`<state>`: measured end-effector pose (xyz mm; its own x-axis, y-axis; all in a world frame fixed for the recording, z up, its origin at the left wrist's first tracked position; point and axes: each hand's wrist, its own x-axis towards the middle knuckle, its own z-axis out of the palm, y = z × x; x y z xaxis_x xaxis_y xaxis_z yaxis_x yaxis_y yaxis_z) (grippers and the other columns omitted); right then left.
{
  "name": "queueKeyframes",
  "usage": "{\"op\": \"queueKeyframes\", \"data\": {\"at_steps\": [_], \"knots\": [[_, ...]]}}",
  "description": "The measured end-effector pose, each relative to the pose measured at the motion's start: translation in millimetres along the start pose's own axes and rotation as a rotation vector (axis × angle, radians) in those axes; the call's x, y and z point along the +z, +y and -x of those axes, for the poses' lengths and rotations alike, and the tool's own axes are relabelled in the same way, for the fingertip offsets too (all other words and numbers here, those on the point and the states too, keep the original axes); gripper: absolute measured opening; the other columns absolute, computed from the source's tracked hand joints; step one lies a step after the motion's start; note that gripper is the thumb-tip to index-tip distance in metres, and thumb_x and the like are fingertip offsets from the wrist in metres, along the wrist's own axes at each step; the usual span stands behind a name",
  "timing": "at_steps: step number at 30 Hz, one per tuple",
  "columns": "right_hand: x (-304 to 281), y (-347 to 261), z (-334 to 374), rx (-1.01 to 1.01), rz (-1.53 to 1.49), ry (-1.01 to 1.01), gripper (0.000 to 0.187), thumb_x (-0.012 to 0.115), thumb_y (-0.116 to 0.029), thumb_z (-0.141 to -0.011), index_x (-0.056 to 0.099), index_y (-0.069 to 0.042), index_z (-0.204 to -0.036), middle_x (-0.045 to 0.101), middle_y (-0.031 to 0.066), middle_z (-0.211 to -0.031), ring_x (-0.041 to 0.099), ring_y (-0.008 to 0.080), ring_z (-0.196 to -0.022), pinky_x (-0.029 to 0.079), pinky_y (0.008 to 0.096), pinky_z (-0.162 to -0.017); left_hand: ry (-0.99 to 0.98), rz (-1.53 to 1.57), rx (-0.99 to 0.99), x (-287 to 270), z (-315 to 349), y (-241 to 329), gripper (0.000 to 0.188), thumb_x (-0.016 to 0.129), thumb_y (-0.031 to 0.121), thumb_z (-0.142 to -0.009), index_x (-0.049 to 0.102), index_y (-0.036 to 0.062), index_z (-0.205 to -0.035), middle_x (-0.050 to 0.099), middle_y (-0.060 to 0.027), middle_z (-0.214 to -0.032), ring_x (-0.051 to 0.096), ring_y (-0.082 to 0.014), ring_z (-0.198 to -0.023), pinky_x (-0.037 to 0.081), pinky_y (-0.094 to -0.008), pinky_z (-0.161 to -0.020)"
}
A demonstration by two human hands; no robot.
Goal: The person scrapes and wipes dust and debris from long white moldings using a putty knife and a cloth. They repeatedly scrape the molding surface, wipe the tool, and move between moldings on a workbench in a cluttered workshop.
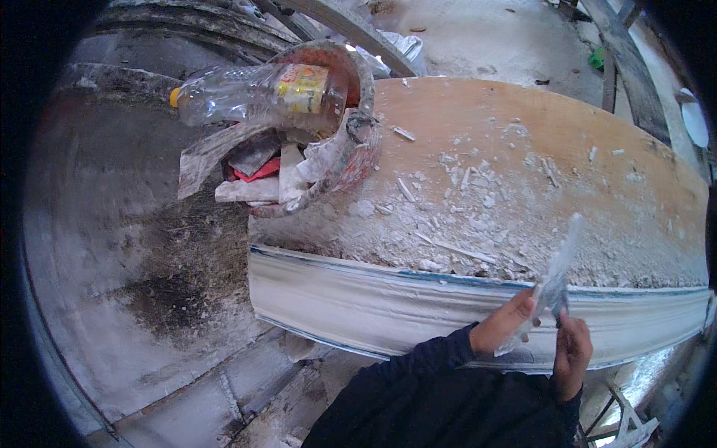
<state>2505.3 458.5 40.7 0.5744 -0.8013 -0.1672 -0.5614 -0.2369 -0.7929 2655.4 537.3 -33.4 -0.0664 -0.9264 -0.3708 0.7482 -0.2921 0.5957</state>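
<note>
My left hand [509, 322] is closed round a long, thin, whitish piece [556, 272] that tapers toward its upper end; it looks partly translucent, and its exact kind is unclear. Close beside it, my right hand [572, 349] has its fingers curled against the piece's darker lower part. Whether those fingers pinch the piece or a small tool is too small to tell. Both hands are over the near edge of a board, above a long white ridged moulding [388, 306] with blue lines along it.
White plaster crumbs and slivers [463, 187] litter the orange-brown board [478, 97]. A dirty round bucket [364, 82] at its left end holds scraps and a clear plastic bottle [246, 93] with a yellow cap. Farther left is a stained grey surface [112, 224]. Wooden beams [351, 30] cross behind.
</note>
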Motion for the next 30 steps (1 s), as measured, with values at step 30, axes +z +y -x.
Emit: {"op": "queueKeyframes", "data": {"at_steps": [30], "knots": [[-24.0,32.4,-21.3,0.038,0.032,0.127,0.037,0.054,0.004,-0.080,0.061,-0.011,-0.113,0.057,0.0120,-0.079,0.058,0.0246,-0.071,0.045,0.0282,-0.063,0.146,0.287,-0.227,3.2,-31.1,8.3,0.065,0.042,0.054,-0.088,0.036,0.0042,-0.129,0.055,-0.0136,-0.114,0.058,-0.0228,-0.098,0.053,-0.0370,-0.078]]}}
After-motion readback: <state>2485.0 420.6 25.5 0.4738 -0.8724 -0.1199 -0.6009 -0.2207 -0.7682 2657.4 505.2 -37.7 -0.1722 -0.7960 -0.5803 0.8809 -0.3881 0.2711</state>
